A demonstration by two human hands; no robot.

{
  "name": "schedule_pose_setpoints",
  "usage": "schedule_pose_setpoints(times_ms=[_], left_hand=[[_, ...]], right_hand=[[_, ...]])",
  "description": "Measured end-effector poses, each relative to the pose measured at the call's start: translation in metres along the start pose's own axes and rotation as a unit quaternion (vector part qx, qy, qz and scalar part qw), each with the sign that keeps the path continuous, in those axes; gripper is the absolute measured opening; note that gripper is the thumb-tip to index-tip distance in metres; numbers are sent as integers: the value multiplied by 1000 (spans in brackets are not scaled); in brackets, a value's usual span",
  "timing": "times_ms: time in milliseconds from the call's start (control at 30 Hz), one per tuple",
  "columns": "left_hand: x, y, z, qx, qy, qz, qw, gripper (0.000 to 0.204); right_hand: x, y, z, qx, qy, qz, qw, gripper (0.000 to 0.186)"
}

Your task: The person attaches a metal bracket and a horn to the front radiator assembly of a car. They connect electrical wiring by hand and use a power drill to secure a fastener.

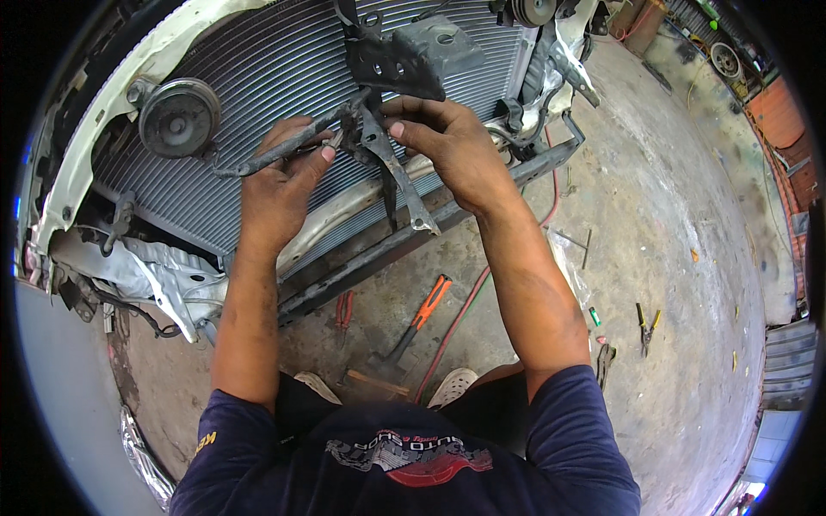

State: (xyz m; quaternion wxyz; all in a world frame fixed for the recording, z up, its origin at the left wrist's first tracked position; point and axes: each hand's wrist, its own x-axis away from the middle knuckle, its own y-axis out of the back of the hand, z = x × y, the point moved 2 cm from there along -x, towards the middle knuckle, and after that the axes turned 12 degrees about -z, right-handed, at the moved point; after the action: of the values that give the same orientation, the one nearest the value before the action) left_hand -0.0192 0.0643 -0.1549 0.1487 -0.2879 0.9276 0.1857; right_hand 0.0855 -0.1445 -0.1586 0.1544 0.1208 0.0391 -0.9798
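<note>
Both hands are at a dark metal upright bracket (379, 138) in front of a car's finned radiator or condenser (284, 69). My left hand (288, 176) is closed, thumb and fingers pinched on the end of a black-sleeved wiring harness (275, 155) beside the bracket. A small light piece shows at the thumb tip; its kind is unclear. On the bracket's other side, my right hand (456, 150) curls its fingers behind the metal, thumb bent in front. Its fingertips are partly hidden. The bracket's lower leg (419, 213) hangs past the lower crossbar.
A round black horn (179, 118) sits at the left. Below, on the concrete floor, lie an orange-handled hammer (422, 314), red-handled pliers (344, 311), a red hose (456, 322), yellow-handled pliers (646, 331) and a green lighter (594, 316). The dark crossbar (379, 258) spans the car's front.
</note>
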Motion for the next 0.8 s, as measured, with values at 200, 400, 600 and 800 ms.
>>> schedule_pose_setpoints(times_ms=[200, 400, 600, 800], left_hand=[[8, -9, 21, 94, -47, 12, 994, 35], [20, -11, 28, 113, -77, -68, 988, 34], [19, -15, 41, 160, -23, -69, 984, 37], [5, -25, 43, 144, -27, -97, 984, 37]], right_hand=[[10, 10, -3, -2, -30, 16, 999, 36], [25, 22, -9, -41, -45, -24, 998, 33], [47, 35, -32, -81, -84, -56, 992, 33], [57, 39, -50, -108, -112, -76, 985, 34]])
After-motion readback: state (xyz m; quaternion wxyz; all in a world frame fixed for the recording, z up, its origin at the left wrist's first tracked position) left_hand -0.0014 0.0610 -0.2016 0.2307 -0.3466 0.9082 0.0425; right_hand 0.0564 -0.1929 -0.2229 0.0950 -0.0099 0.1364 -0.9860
